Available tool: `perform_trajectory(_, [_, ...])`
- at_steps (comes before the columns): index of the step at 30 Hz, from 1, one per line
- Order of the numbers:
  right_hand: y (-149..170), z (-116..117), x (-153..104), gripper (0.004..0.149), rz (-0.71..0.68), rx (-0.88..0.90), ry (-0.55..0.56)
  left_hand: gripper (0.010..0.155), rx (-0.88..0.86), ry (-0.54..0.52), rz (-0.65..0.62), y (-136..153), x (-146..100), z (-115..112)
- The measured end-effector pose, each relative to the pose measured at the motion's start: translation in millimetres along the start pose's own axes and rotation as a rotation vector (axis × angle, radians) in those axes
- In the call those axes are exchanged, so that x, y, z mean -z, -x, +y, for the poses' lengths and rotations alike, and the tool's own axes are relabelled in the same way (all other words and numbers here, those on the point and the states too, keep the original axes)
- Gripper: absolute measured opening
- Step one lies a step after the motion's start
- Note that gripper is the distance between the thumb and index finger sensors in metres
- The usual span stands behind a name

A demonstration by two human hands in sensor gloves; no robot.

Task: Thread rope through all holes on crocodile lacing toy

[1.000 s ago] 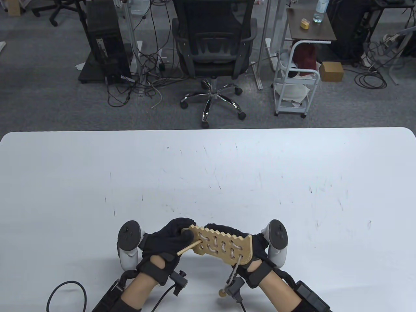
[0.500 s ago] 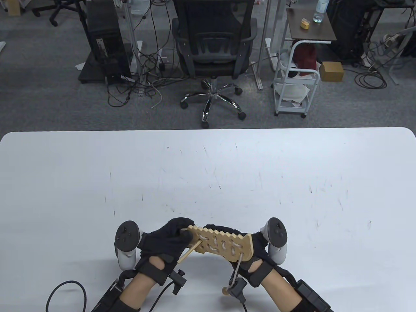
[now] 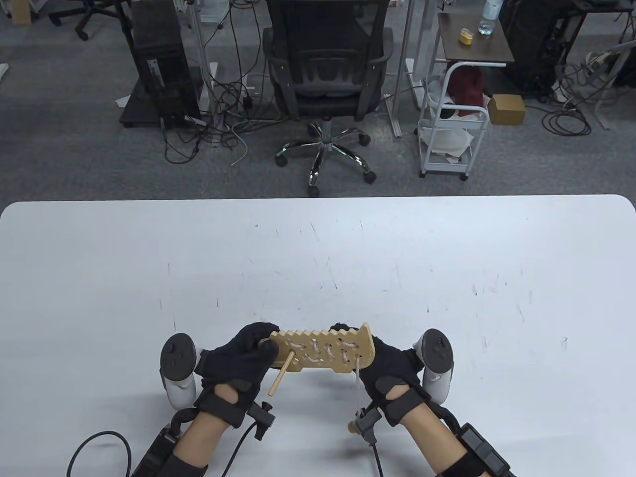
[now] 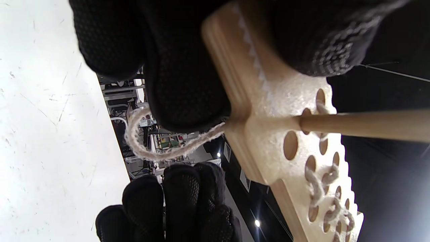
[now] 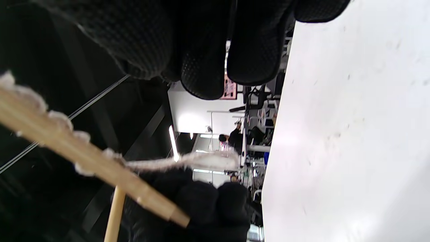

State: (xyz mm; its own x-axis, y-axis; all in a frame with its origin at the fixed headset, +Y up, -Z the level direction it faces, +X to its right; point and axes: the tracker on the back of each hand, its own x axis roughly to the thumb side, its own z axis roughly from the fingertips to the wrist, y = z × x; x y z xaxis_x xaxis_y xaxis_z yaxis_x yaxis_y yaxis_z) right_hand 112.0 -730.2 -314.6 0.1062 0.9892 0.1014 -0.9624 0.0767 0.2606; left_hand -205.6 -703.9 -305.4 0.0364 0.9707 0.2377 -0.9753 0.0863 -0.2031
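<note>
Right hand (image 3: 392, 365) mostly hidden behind the flat tan wooden crocodile lacing board (image 3: 323, 350); its fingers seem curled round the board's right end, though the grip itself is out of sight. In the right wrist view the board is a blurred edge-on strip. Left hand (image 3: 238, 355) pinches the board's left end, thumb on the near face, fingers behind.

One board, held above the white table (image 3: 318, 258) between the two hands, toothed edge away from the person. One off-white rope (image 3: 318, 350), laced through several holes; some holes bare. One thin wooden threading stick (image 3: 280, 375) pokes out of a hole just beside the left thumb, angled toward the person. Rope tail hangs from the right end; its lower end is partly hidden by the wrist gear.
</note>
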Motion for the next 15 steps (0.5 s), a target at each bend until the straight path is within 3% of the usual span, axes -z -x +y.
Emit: perform_trajectory(15, [-8.9, -32.5, 1.5, 0.041, -0.027, 0.02, 0.166, 0.051, 0.088, -0.125, 0.03, 6.1, 4.1, 29.0])
